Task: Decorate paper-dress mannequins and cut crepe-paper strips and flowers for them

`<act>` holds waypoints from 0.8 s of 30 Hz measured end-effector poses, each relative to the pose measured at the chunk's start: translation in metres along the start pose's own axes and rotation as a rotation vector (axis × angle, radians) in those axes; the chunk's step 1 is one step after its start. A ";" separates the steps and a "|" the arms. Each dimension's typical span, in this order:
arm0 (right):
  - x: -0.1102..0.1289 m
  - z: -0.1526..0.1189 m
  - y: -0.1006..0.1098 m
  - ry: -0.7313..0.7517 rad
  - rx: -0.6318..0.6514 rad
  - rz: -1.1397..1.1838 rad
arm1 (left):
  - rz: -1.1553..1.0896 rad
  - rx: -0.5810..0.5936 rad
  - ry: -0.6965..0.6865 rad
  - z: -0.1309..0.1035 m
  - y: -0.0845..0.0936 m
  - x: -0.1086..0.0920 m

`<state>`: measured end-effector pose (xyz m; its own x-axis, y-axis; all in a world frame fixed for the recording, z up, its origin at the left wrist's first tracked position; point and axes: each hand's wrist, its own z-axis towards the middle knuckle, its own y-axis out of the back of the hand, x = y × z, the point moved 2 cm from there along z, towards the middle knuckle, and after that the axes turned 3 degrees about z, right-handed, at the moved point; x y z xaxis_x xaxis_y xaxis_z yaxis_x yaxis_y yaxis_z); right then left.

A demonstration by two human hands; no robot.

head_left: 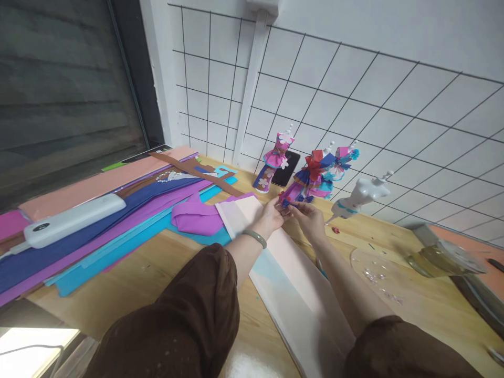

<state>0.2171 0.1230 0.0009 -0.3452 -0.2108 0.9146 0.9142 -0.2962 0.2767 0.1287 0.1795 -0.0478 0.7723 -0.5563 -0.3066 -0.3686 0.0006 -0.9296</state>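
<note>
Near the middle, my left hand (272, 216) and my right hand (309, 218) meet at a small dark blue paper piece (286, 203). My left fingers are closed on its left side, and my right thumb and finger pinch its right side. Just beyond the hands stand mini dress forms dressed in red, blue and pink paper (315, 165). To their left is a form in a pink and purple paper dress (277, 155). A bare white form (364, 190) with a thin turquoise band leans at the right. Below my wrists lies pale folded paper (287, 273).
Coloured paper strips (157, 210) cover the left of the table, with a white glue gun or similar device (74, 220) on them. A dark phone (286, 168) leans behind the forms. At right are a clear dish of small gems (378, 273) and a glass container (437, 260).
</note>
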 end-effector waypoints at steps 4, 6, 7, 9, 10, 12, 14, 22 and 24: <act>-0.001 -0.003 0.004 0.025 0.004 -0.031 | 0.012 -0.030 -0.001 0.001 0.000 0.001; -0.001 -0.003 0.004 0.031 0.013 -0.031 | 0.011 -0.042 -0.004 0.002 0.000 0.002; -0.001 -0.002 0.003 0.031 0.018 -0.021 | 0.010 -0.045 -0.005 0.002 0.000 0.002; -0.001 -0.001 0.001 0.021 0.019 0.020 | 0.006 -0.044 -0.008 0.002 0.001 0.002; -0.001 0.001 -0.001 0.013 0.017 0.042 | 0.005 -0.042 -0.011 0.003 0.001 0.002; -0.002 0.003 -0.003 -0.006 0.007 0.067 | 0.003 -0.036 -0.018 0.003 0.002 0.002; -0.003 0.005 -0.005 -0.016 -0.010 0.061 | 0.003 -0.029 -0.025 0.003 0.002 0.002; -0.011 0.012 -0.007 -0.020 -0.055 0.039 | 0.022 -0.029 -0.037 0.004 0.002 0.003; -0.013 0.013 -0.007 -0.017 -0.057 0.040 | 0.025 -0.028 -0.043 0.004 0.001 0.003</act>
<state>0.2181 0.1398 -0.0085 -0.3044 -0.2082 0.9295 0.9136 -0.3402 0.2230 0.1320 0.1811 -0.0506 0.7837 -0.5206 -0.3389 -0.4021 -0.0092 -0.9156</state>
